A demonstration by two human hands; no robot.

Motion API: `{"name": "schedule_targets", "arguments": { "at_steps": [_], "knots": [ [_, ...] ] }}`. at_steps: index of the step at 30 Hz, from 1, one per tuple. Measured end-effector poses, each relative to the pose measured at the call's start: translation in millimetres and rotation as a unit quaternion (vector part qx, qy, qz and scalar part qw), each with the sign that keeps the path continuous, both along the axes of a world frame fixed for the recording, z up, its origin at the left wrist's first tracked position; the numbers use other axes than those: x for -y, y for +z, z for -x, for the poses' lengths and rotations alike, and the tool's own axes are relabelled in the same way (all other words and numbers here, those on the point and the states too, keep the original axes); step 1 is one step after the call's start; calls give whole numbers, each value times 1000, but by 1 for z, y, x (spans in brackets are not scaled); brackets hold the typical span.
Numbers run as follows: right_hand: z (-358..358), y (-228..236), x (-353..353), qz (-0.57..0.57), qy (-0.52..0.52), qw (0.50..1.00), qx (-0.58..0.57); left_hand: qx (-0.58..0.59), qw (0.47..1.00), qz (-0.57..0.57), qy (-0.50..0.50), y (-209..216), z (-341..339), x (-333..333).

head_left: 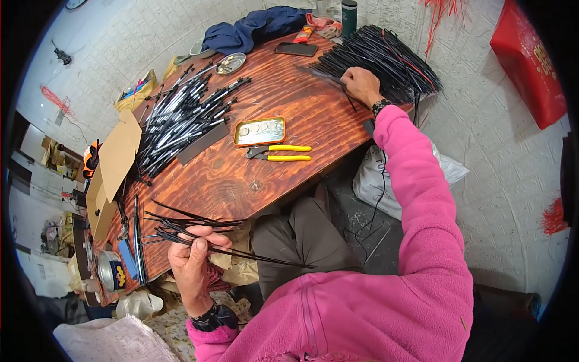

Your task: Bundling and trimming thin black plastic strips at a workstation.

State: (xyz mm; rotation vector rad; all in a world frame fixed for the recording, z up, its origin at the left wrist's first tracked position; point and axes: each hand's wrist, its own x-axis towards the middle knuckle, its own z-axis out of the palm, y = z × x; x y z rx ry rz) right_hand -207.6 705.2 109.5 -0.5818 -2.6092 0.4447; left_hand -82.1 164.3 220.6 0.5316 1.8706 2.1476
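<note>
My left hand (196, 256) is closed round a loose bunch of thin black wires (166, 229) at the table's near left edge. Their ends fan out to the left, and a few long ones reach right across my lap. At the far right, my right hand (360, 84) is curled at the edge of a big heap of black wires (392, 60). Dark strands show beside and below its fingers, blurred to the left; the fingertips are partly hidden. A red strand lies among the heap.
On the wooden table (289, 117) are yellow-handled pliers (289, 153), a shallow tin with round pieces (259, 131), a pile of black-and-silver rods (181, 114), a phone (295, 49) and a small dish (231, 63). A cardboard box (111, 175) stands left; a white sack (377, 181) lies below right.
</note>
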Motion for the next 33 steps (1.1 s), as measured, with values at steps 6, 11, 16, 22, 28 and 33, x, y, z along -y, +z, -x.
{"name": "schedule_targets", "arguments": {
  "at_steps": [6,11,16,22,28,33],
  "knots": [
    [-5,5,5,23,46,998,-20,-6,1000,3,-4,0,1,-2],
    [0,3,16,30,44,999,-10,-8,1000,12,-6,0,-4,2],
    [7,0,23,99,30,994,-37,1,1000,12,-3,-2,-8,4],
    [9,-14,20,40,-15,995,-87,-11,1000,10,-11,-1,-6,1],
    [-10,-25,42,-162,32,973,-160,-2,1000,5,-10,-2,-9,4],
    [-27,-20,78,-147,148,976,-65,-1,1000,1,-7,0,-9,1]
  ]
}}
